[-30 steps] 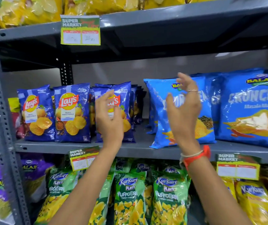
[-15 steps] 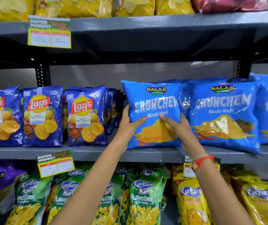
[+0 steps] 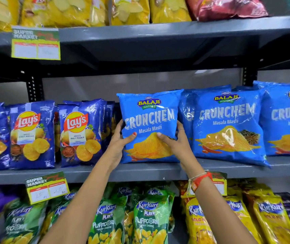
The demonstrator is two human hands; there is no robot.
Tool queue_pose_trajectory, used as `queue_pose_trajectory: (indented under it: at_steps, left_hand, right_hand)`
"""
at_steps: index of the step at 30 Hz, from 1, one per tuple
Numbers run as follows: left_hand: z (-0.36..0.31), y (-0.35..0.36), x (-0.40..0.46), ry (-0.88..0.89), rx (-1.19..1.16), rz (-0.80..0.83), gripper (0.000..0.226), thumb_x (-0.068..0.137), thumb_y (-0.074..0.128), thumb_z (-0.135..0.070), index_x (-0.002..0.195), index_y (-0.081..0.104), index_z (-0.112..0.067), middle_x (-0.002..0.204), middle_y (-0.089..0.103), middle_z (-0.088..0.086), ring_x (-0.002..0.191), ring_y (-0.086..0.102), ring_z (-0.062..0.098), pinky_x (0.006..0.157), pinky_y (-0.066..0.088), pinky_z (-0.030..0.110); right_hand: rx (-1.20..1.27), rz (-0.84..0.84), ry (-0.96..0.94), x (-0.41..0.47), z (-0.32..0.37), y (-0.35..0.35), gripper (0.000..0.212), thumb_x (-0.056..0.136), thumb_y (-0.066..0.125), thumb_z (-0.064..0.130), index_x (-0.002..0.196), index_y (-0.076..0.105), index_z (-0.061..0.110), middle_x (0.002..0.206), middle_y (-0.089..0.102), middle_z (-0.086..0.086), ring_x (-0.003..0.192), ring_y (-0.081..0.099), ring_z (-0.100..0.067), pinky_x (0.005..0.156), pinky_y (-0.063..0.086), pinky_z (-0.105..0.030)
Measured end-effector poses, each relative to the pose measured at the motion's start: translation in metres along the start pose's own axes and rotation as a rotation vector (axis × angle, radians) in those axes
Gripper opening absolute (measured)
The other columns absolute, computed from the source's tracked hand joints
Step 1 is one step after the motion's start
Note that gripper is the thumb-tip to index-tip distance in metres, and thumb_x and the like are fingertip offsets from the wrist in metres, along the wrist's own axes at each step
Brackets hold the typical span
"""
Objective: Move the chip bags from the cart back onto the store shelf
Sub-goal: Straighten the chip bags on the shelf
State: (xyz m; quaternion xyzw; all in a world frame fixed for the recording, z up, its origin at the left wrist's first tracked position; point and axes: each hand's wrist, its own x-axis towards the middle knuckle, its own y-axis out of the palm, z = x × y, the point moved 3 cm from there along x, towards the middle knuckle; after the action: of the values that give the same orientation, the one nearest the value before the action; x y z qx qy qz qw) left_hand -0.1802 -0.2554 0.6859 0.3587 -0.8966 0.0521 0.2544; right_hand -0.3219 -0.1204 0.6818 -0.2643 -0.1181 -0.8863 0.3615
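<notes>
A light blue Balaji Crunchem chip bag (image 3: 149, 110) stands upright on the grey middle shelf (image 3: 140, 170). My left hand (image 3: 119, 138) grips its left edge, thumb on the front. My right hand (image 3: 174, 143) holds its right side, thumb across the lower front. Two more Crunchem bags (image 3: 228, 124) stand to its right on the same shelf. Dark blue Lay's bags (image 3: 81, 131) stand to its left. The cart is out of view.
The top shelf (image 3: 158, 30) carries yellow and red bags. Green Kurkure Puffcorn bags (image 3: 149, 219) and yellow Kurkure bags (image 3: 267, 222) fill the shelf below. Price tags (image 3: 47, 186) hang on the shelf edges. A black upright (image 3: 34, 88) stands behind the Lay's bags.
A second ago both hands were apart and in front of the shelf with nothing in them. They have since closed on the Crunchem bag's sides, and the bag now stands straighter. The view shifted right.
</notes>
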Motion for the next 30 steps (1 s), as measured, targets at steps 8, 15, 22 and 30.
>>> queue_pose_trajectory:
  at_steps: [8, 15, 22, 30]
  left_hand:
    - [0.004, 0.006, 0.0, 0.04, -0.01, -0.005, 0.072, 0.081, 0.062, -0.005, 0.14, 0.029, -0.029, 0.11, 0.065, -0.017, 0.104, 0.064, 0.005, 0.087, 0.055, 0.028]
    - [-0.028, 0.02, -0.024, 0.354, 0.169, -0.383, 0.066, 0.071, 0.071, -0.024, 0.13, 0.04, -0.023, 0.133, 0.05, 0.004, 0.118, 0.05, 0.016, 0.095, 0.045, 0.033]
    - [-0.059, 0.11, -0.046, 0.675, 0.264, -0.366, 0.03, 0.081, 0.06, -0.011, 0.108, 0.052, -0.02, 0.102, 0.053, -0.015, 0.085, 0.054, 0.01, 0.076, 0.046, 0.026]
    - [0.012, 0.221, -0.002, 0.229, 0.314, -0.046, 0.079, 0.068, 0.077, -0.021, 0.133, 0.036, -0.008, 0.138, 0.044, 0.011, 0.127, 0.044, 0.024, 0.108, 0.036, 0.039]
  right_hand:
    - [-0.003, 0.027, -0.049, -0.001, 0.002, -0.006, 0.071, 0.079, 0.07, 0.021, 0.138, 0.031, 0.026, 0.135, 0.052, 0.004, 0.122, 0.05, -0.014, 0.105, 0.045, -0.039]
    - [-0.073, -0.156, -0.145, -0.014, 0.028, -0.03, 0.074, 0.076, 0.073, 0.027, 0.137, 0.031, 0.025, 0.127, 0.05, -0.001, 0.115, 0.051, -0.02, 0.095, 0.047, -0.037]
    - [-0.342, -0.67, -0.364, -0.019, 0.065, -0.123, 0.045, 0.075, 0.068, 0.019, 0.117, 0.052, 0.021, 0.111, 0.059, 0.002, 0.107, 0.053, -0.023, 0.09, 0.04, -0.032]
    - [-0.605, -0.664, 0.077, -0.016, 0.017, -0.217, 0.096, 0.059, 0.082, 0.042, 0.135, 0.034, 0.01, 0.136, 0.046, -0.019, 0.125, 0.042, -0.036, 0.102, 0.036, -0.047]
